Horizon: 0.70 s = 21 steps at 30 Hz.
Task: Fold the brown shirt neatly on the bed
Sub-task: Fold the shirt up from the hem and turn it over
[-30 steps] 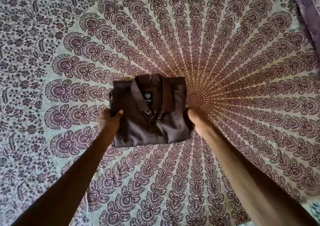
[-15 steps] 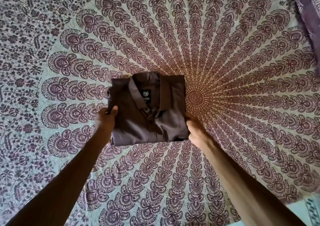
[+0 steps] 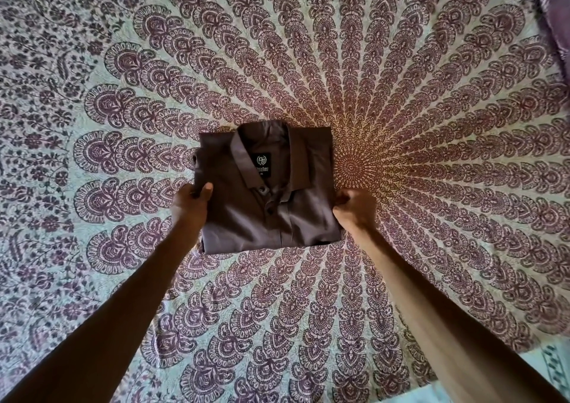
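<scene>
Brown shirt (image 3: 268, 192) folded square, collar up, flat on bed (image 3: 431, 125). Your left hand (image 3: 191, 205) pinches left edge, thumb on top; right hand (image 3: 354, 209) curled closed at right edge. Final squaring step, likely. Next: release gently, keep edges aligned.

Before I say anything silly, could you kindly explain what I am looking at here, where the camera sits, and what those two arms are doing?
There is no machine: these are one person's bare arms. The single picture comes from a wide-angle camera worn on the person's head, looking forward and down, so the arms reach in from the bottom edge. The surface is a bed covered by a patterned bedspread with a circular purple design. On it lies a brown shirt, already folded into a neat rectangle, collar and label facing up. The left hand grips the shirt's left edge, thumb on top. The right hand is closed at the right edge; its fingers are curled, and whether they pinch the cloth is hidden.
</scene>
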Tool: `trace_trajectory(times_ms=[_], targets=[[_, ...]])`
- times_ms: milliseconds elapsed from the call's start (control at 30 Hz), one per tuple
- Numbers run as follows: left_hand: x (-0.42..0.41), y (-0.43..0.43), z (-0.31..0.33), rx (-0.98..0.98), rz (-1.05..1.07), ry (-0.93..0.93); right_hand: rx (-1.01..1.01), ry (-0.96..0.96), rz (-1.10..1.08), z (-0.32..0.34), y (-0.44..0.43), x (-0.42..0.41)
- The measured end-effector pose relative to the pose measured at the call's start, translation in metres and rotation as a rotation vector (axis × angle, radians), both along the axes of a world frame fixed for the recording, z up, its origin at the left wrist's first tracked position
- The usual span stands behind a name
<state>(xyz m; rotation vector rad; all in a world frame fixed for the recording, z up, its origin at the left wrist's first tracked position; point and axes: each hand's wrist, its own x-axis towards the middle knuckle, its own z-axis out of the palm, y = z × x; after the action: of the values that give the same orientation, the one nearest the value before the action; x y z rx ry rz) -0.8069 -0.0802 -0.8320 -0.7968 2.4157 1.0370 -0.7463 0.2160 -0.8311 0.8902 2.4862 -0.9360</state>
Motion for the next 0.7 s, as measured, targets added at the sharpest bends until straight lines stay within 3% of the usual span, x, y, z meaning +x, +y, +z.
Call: trace_trajectory(times_ms=[100, 267, 400, 467, 567, 633, 700], targets=[[-0.001, -0.002, -0.004, -0.011, -0.009, -0.005, -0.129, -0.012, -0.149, -0.001, -0.003, -0.002], [-0.001, -0.003, -0.004, 0.023, 0.004, -0.002, -0.188, -0.054, -0.076, 0.004, -0.007, -0.006], [-0.002, -0.012, -0.011, 0.104, 0.101, -0.043, -0.778, -0.148, -0.39, 0.021, -0.005, -0.001], [-0.002, -0.014, -0.014, 0.125, 0.157, -0.062, -0.942, -0.193, -0.315, 0.019, 0.0, 0.004], [-0.003, -0.012, -0.011, 0.142, 0.175, -0.077, -0.818, -0.227, -0.148, 0.017, -0.008, 0.007], [-0.002, -0.013, -0.013, 0.174, 0.204, -0.079, -0.699, -0.226, -0.166, 0.014, -0.01, 0.001], [-0.002, -0.019, -0.021, 0.227, 0.246, -0.093, -0.731, -0.185, -0.213, 0.015, -0.013, -0.006]])
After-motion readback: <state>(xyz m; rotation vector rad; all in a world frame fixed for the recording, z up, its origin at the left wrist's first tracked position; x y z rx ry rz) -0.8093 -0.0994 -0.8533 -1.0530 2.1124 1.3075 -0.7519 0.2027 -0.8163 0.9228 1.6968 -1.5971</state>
